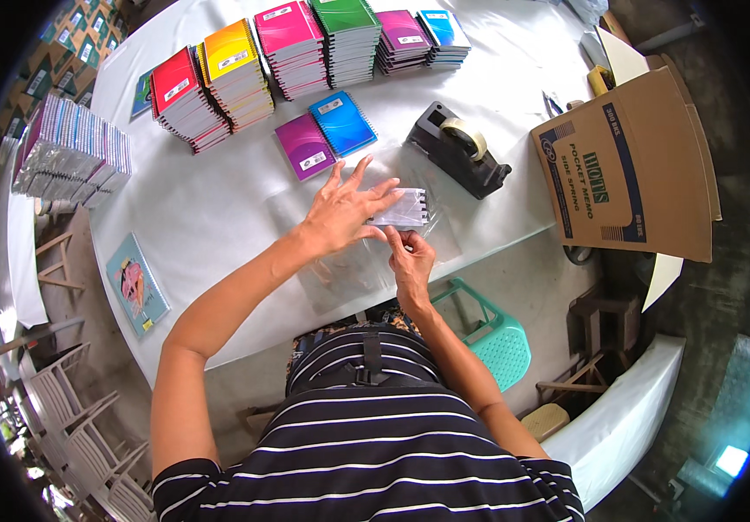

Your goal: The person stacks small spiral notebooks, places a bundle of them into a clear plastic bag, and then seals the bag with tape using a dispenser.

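A small stack of white spiral notebooks (405, 207), seen from its side with black coils at the right end, stands on a sheet of clear plastic (336, 277) near the front edge of the table. Film seems to cover the stack. My left hand (340, 213) reaches across with spread fingers, its fingertips against the stack's left side and top. Just below the stack, my right hand (412, 265) is pinched closed, apparently on an edge of the clear plastic. Beyond my hands lie a purple notebook (303, 143) and a blue notebook (344, 122) side by side.
A black tape dispenser (453, 161) stands right of my hands, and an open cardboard box (627, 165) farther right. Tall notebook stacks (292, 48) line the back of the white table (218, 226). Wrapped bundles (70, 152) sit at left. A green plastic chair (497, 348) is below the table edge.
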